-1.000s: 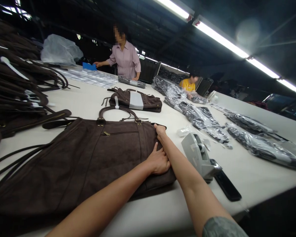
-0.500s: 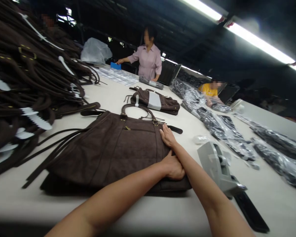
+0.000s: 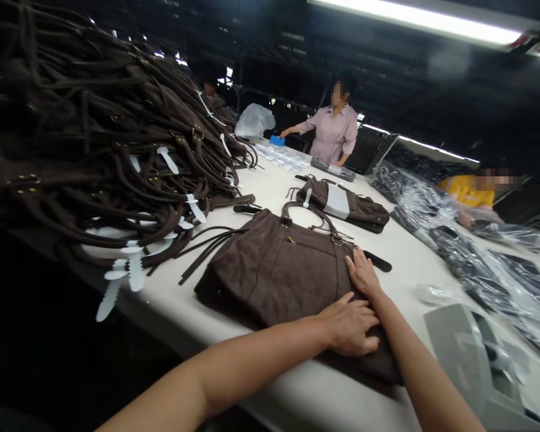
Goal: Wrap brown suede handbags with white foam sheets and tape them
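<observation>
A dark brown handbag (image 3: 292,264) lies flat on the white table, its two looped handles and a short zip pointing away from me. My left hand (image 3: 351,325) rests on the bag's lower right part with the fingers spread. Just beyond it, my right hand (image 3: 362,273) lies flat along the bag's right edge, below a handle ring, fingers stretched out. Thin straps trail from the bag's left side, and a dark strap end (image 3: 378,259) sticks out at its right. Neither hand is wrapped round anything.
At the left rises a heap of brown bags (image 3: 162,150) with white tags. Another brown bag with a pale band (image 3: 337,201) lies beyond mine. A grey tape dispenser (image 3: 468,354) stands at the right, near plastic-wrapped goods (image 3: 486,264). Two co-workers (image 3: 335,132) (image 3: 470,192) are behind the table.
My view has swung left, showing more of the heap and the table's front edge. My left hand has come from the bag's right edge onto its face, fingers now spread.
</observation>
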Demonstrator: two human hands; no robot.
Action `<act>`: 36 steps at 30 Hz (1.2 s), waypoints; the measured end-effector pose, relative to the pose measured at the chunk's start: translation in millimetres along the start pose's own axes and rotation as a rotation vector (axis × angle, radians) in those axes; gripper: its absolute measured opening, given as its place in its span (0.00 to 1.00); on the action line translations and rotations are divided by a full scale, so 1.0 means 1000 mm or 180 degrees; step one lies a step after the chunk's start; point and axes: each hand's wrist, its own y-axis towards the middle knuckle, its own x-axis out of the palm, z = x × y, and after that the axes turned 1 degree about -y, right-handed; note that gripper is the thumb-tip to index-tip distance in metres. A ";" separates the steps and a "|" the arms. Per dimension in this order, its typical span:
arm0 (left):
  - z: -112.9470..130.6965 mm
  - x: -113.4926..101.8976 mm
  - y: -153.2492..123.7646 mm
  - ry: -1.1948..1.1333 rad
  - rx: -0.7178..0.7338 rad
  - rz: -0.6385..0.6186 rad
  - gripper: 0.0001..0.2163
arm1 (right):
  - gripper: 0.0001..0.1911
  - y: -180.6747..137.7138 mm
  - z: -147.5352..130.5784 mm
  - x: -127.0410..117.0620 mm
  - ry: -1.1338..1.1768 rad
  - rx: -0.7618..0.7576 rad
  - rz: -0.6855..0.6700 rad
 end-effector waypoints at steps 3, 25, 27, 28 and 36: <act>-0.001 0.002 0.002 0.0003 -0.0090 0.0188 0.17 | 0.36 -0.023 0.002 -0.005 -0.0009 -0.0023 -0.0083; 0.002 -0.070 -0.115 0.1432 -0.1962 0.1598 0.18 | 0.40 -0.137 0.002 -0.033 -0.0104 -0.0216 0.0228; 0.001 -0.056 -0.135 0.1440 -0.2192 0.1253 0.22 | 0.38 -0.139 -0.003 -0.036 -0.0182 -0.0241 0.0276; 0.002 -0.047 -0.142 0.1421 -0.2232 0.1162 0.24 | 0.37 -0.140 -0.005 -0.038 -0.0207 -0.0227 0.0256; 0.015 -0.021 -0.153 0.1296 -0.2267 0.1211 0.27 | 0.32 -0.118 -0.044 -0.083 -0.0497 -0.0246 -0.0354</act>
